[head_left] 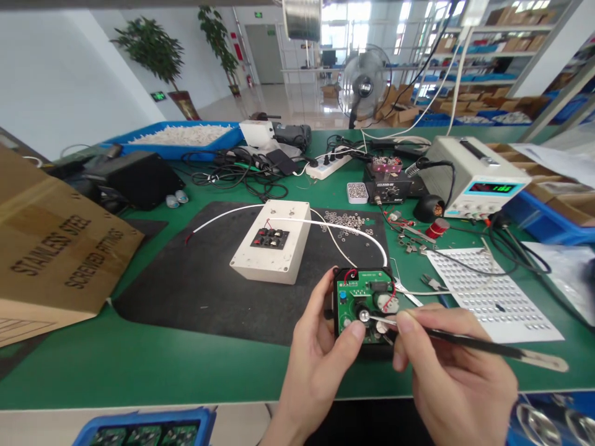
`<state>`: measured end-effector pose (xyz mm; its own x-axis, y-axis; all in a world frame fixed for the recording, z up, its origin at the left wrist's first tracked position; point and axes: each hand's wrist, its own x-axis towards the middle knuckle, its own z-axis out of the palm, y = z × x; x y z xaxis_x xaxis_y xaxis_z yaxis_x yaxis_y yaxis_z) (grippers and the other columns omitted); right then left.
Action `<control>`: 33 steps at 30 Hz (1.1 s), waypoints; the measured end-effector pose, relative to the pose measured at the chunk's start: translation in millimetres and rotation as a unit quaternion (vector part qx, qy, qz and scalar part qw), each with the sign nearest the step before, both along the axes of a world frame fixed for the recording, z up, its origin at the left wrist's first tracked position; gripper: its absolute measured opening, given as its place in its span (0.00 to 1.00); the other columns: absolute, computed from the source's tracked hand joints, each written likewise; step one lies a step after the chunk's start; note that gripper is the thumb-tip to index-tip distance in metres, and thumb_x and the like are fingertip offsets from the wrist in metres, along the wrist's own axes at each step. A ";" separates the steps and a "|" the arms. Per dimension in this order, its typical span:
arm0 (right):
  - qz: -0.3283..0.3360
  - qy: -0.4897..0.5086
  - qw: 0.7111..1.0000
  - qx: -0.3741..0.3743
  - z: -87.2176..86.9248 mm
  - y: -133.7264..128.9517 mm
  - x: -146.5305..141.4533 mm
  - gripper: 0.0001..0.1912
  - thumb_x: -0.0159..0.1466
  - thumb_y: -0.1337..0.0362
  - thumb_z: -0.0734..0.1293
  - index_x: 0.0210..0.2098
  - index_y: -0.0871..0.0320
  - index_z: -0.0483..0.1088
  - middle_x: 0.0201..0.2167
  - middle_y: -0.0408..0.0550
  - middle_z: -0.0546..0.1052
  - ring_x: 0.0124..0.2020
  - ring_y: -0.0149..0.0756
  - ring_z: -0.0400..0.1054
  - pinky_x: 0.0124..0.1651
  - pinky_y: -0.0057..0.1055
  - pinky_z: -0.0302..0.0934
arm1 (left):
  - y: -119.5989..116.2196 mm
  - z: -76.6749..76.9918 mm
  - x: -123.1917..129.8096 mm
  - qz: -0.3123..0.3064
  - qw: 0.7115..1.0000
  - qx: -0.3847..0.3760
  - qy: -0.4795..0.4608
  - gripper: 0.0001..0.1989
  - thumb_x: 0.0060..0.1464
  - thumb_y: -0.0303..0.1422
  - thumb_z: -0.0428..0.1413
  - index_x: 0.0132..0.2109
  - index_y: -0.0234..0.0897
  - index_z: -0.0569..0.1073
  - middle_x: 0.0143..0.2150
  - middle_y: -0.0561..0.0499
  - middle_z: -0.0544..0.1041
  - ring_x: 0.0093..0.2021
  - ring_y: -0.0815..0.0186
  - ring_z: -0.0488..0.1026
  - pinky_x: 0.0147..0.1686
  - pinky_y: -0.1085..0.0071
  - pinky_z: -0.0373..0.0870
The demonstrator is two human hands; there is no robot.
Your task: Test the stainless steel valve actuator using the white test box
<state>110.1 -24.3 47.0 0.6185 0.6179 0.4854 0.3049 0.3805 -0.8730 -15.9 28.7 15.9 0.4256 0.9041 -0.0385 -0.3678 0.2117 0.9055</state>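
A cardboard box [60, 232] printed with black lettering [51, 248] stands at the left edge of the green desk [139, 378]. At the far left corner a blue tray [176, 152] holds a heap of white pieces [181, 134]. Near the middle of the far edge lies a white power strip [329, 163]. A boxy power supply [469, 173] with a lit display [496, 188] stands toward the right edge. Beyond the far edge are a fan [364, 87], two potted plants [151, 52] and a grey door [264, 54].
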 end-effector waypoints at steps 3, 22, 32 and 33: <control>-0.006 0.008 1.000 -0.001 1.4 0.8 -0.9 0.05 0.68 0.74 0.72 0.39 0.59 0.75 0.32 0.43 0.77 0.20 0.24 0.71 0.22 0.20 0.67 | 1.3 -1.3 1.4 0.007 1.000 -0.001 -0.002 0.34 0.66 0.35 0.65 0.74 0.46 0.64 0.74 0.45 0.67 0.73 0.52 0.66 0.68 0.66 0.70; 0.019 0.044 0.999 -0.005 -7.6 -3.6 1.9 0.05 0.69 0.73 0.73 0.40 0.59 0.74 0.34 0.43 0.77 0.21 0.25 0.73 0.23 0.20 0.69 | 3.1 2.9 1.2 0.005 1.000 0.009 -0.002 0.36 0.65 0.37 0.66 0.74 0.41 0.64 0.74 0.42 0.67 0.73 0.49 0.65 0.72 0.59 0.66; 0.011 0.017 1.000 -0.017 -6.0 -5.6 3.1 0.04 0.69 0.73 0.73 0.40 0.59 0.75 0.33 0.44 0.77 0.21 0.26 0.72 0.24 0.21 0.69 | 2.1 -0.8 0.3 0.004 1.000 0.010 -0.011 0.35 0.64 0.37 0.66 0.74 0.44 0.65 0.75 0.43 0.66 0.75 0.48 0.62 0.71 0.60 0.67; 0.009 0.014 1.000 -0.017 -6.5 -5.4 3.1 0.04 0.69 0.73 0.73 0.40 0.60 0.75 0.33 0.44 0.77 0.21 0.25 0.72 0.24 0.21 0.69 | 1.5 -1.8 0.0 0.005 1.000 0.012 -0.015 0.35 0.65 0.36 0.65 0.74 0.44 0.65 0.75 0.44 0.66 0.75 0.49 0.62 0.71 0.61 0.67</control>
<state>113.2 -29.7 40.5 0.6211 0.6447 0.4457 0.2733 0.3548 -0.8941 -15.9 30.2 14.1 0.4180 0.9084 -0.0043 -0.3972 0.1870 0.8985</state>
